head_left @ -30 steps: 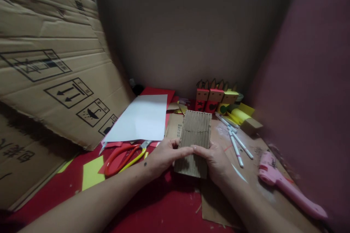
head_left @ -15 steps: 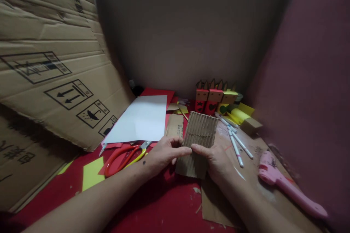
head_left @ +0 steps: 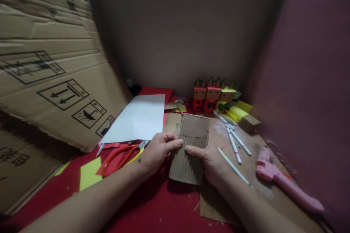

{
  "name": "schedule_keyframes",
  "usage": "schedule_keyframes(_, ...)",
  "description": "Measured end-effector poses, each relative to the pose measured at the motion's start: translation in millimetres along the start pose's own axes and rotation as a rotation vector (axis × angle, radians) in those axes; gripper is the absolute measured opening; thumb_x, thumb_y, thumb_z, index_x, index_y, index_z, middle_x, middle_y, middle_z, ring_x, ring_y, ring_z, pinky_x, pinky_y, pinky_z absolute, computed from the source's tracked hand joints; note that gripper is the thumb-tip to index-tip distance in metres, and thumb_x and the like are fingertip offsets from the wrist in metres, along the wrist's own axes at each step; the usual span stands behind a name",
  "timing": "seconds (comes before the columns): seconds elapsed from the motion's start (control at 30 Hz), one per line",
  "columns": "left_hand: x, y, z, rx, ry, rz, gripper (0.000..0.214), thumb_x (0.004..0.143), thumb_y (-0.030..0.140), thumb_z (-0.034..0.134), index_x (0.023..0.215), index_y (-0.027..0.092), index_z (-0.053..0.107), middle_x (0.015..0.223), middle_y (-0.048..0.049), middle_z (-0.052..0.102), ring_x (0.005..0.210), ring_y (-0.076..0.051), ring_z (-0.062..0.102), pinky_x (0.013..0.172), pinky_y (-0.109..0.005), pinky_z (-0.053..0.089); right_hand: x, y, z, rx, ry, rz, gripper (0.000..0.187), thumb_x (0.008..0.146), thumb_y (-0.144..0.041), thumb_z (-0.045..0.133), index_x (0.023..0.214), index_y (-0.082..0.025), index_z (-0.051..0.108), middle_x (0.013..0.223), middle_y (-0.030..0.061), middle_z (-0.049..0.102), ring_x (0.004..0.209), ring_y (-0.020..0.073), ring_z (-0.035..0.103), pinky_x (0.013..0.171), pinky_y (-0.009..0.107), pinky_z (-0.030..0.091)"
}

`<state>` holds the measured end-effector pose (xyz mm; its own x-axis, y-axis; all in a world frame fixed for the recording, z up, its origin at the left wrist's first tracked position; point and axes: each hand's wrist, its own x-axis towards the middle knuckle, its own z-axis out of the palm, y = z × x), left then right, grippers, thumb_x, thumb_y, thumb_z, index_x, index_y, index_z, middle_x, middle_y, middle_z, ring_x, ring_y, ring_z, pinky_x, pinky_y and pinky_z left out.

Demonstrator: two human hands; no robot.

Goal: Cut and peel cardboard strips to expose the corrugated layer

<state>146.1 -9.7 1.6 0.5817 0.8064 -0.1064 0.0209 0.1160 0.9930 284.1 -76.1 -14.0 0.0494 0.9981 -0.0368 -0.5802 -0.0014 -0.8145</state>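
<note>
A rectangular piece of corrugated cardboard point(head_left: 191, 167), its ridges showing, is held up between my two hands. My left hand point(head_left: 161, 151) grips its left edge, thumb on the front face and fingers behind. From the right side, my right hand point(head_left: 212, 158) holds it with the thumb lying across the ridges; its other fingers are hidden. Just left of my left hand lie scissors point(head_left: 120, 156) with red and yellow handles. Behind the held piece is a flat cardboard strip point(head_left: 172, 123) with small print.
White paper point(head_left: 139, 118) lies on red sheets at the back left. Animal-like paper figures point(head_left: 210, 98) stand at the back. Pens point(head_left: 233, 143) and a pink glue gun point(head_left: 287, 182) rest on a cardboard sheet at right. A large carton point(head_left: 54, 62) rises on the left.
The corrugated piece has moved slightly left and lower and is more upright. My left thumb has shifted toward its edge, away from my right thumb. The whole view has shifted a little.
</note>
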Motion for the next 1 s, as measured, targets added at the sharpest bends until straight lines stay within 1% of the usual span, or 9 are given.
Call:
schedule_keyframes(0.1, -0.3, -1.4, 0.8, -0.026, 0.015, 0.026, 0.027, 0.070, 0.034, 0.065, 0.058, 0.015, 0.051, 0.049, 0.0051, 0.045, 0.043, -0.005, 0.037, 0.044, -0.020, 0.025, -1.1, -1.3, -0.1, 0.004, -0.038, 0.015, 0.039, 0.066, -0.015, 0.069, 0.104, -0.016, 0.064, 0.093, 0.0087, 0.071, 0.076, 0.0223, 0.066, 0.074, 0.037, 0.050)
schedule_keyframes(0.17, 0.0, -2.2, 0.9, -0.032, -0.007, 0.046, 0.026, 0.070, 0.033, 0.065, 0.059, 0.015, 0.051, 0.052, 0.0042, 0.048, 0.046, -0.006, 0.040, 0.046, -0.020, 0.028, -1.5, -2.0, -0.6, 0.005, -0.044, 0.009, 0.041, 0.066, -0.016, 0.069, 0.107, -0.016, 0.063, 0.094, 0.0085, 0.070, 0.078, 0.0228, 0.066, 0.074, 0.037, 0.050)
schedule_keyframes(0.33, 1.1, -3.0, 0.3, -0.025, -0.114, 0.005, 0.027, 0.075, 0.040, 0.061, 0.065, 0.015, 0.053, 0.050, 0.0048, 0.046, 0.041, -0.005, 0.036, 0.042, -0.020, 0.024, -0.6, -0.6, -1.8, -0.002, -0.032, 0.020, 0.036, 0.067, -0.014, 0.068, 0.102, -0.013, 0.065, 0.086, 0.0101, 0.071, 0.070, 0.0235, 0.066, 0.070, 0.039, 0.051)
schedule_keyframes(0.43, -0.3, -3.3, 1.5, -0.015, -0.096, -0.019, 0.024, 0.070, 0.035, 0.066, 0.065, 0.014, 0.054, 0.051, 0.0044, 0.048, 0.042, -0.005, 0.038, 0.041, -0.019, 0.025, -0.1, 0.7, -0.6, -0.018, -0.010, 0.013, 0.034, 0.066, -0.013, 0.069, 0.100, -0.012, 0.066, 0.081, 0.0101, 0.071, 0.068, 0.0231, 0.066, 0.069, 0.039, 0.051)
schedule_keyframes(0.53, -2.2, -3.8, 3.2, -0.060, -0.068, -0.008, 0.021, 0.068, 0.030, 0.067, 0.064, 0.014, 0.055, 0.054, 0.0029, 0.052, 0.046, -0.006, 0.044, 0.044, -0.019, 0.030, -0.1, 0.6, -0.1, -0.021, -0.002, -0.003, 0.034, 0.065, -0.013, 0.070, 0.099, -0.012, 0.066, 0.082, 0.0094, 0.071, 0.069, 0.0218, 0.066, 0.070, 0.037, 0.050)
schedule_keyframes(0.63, -2.2, -3.5, 3.3, -0.137, -0.047, -0.001, 0.020, 0.068, 0.029, 0.067, 0.064, 0.014, 0.054, 0.055, 0.0025, 0.055, 0.048, -0.007, 0.049, 0.048, -0.020, 0.037, -0.6, -0.4, -1.9, -0.013, -0.042, 0.048, 0.033, 0.066, -0.014, 0.069, 0.098, -0.012, 0.067, 0.084, 0.0102, 0.071, 0.070, 0.0213, 0.065, 0.070, 0.036, 0.050)
schedule_keyframes(0.73, 0.0, -2.2, 1.1, -0.188, -0.049, 0.005, 0.019, 0.070, 0.030, 0.067, 0.069, 0.014, 0.056, 0.059, 0.0013, 0.058, 0.053, -0.009, 0.053, 0.052, -0.022, 0.041, -0.5, -0.3, -4.5, -0.019, -0.063, 0.091, 0.039, 0.065, -0.014, 0.070, 0.104, -0.013, 0.065, 0.086, 0.0109, 0.071, 0.071, 0.0217, 0.065, 0.068, 0.035, 0.050)
schedule_keyframes(0.9, 0.5, -2.7, -0.3, -0.145, -0.126, -0.021, 0.019, 0.071, 0.031, 0.067, 0.074, 0.013, 0.060, 0.064, -0.0032, 0.062, 0.052, -0.011, 0.056, 0.050, -0.022, 0.042, 0.6, 0.8, -1.1, -0.078, -0.016, 0.083, 0.038, 0.062, -0.015, 0.070, 0.099, -0.010, 0.067, 0.077, 0.0113, 0.071, 0.065, 0.0221, 0.065, 0.066, 0.037, 0.049)
schedule_keyframes(1.0, -1.9, -3.8, 1.6, -0.170, -0.117, -0.039, 0.016, 0.069, 0.026, 0.069, 0.074, 0.013, 0.061, 0.066, -0.0041, 0.064, 0.059, -0.014, 0.061, 0.057, -0.026, 0.046, -0.4, -0.7, 5.0, -0.109, 0.033, 0.096, 0.034, 0.058, -0.017, 0.073, 0.091, -0.009, 0.069, 0.072, 0.0101, 0.070, 0.061, 0.0212, 0.064, 0.065, 0.036, 0.049)
